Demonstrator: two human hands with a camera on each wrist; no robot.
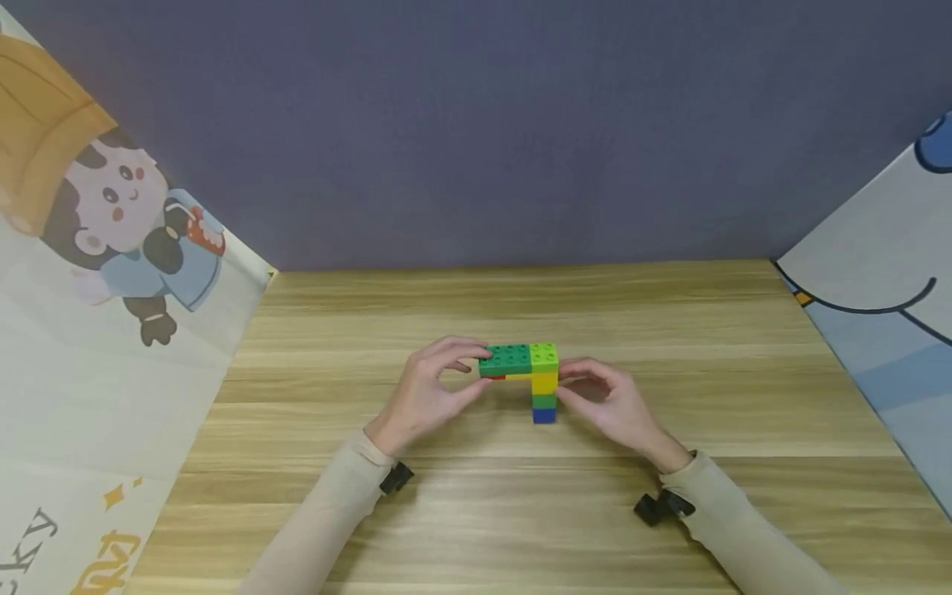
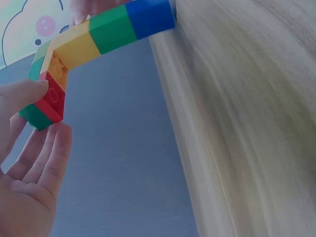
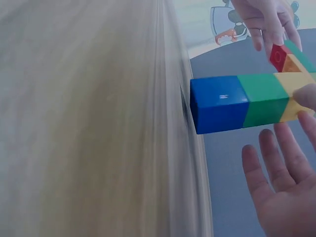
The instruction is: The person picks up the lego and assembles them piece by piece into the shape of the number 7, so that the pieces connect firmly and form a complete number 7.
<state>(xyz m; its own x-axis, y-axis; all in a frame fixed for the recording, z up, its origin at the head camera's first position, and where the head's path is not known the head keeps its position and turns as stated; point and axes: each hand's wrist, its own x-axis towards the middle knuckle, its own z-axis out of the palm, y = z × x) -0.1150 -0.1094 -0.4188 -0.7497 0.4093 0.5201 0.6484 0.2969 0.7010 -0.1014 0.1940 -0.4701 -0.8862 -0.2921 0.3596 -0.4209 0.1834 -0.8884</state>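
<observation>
A toy-brick build stands on the wooden table, with a column of a blue brick (image 1: 545,416), a green brick (image 3: 266,100) and a yellow brick (image 1: 545,383). On top sit a light green brick (image 1: 544,354) and a long dark green brick (image 1: 508,358) reaching left as an arm. Under that arm a red brick (image 2: 52,96) and an orange-yellow brick (image 2: 58,71) show. My left hand (image 1: 427,384) pinches the arm's left end, thumb on the red brick, fingers on the dark green one. My right hand (image 1: 617,406) pinches the column at the yellow brick, other fingers spread.
The wood-grain table (image 1: 476,512) spreads around the build. A dark blue-grey wall panel (image 1: 491,132) rises behind it, and printed cartoon panels (image 1: 134,207) flank the left and right sides. Each sleeve carries a small black device (image 1: 397,478) at the wrist.
</observation>
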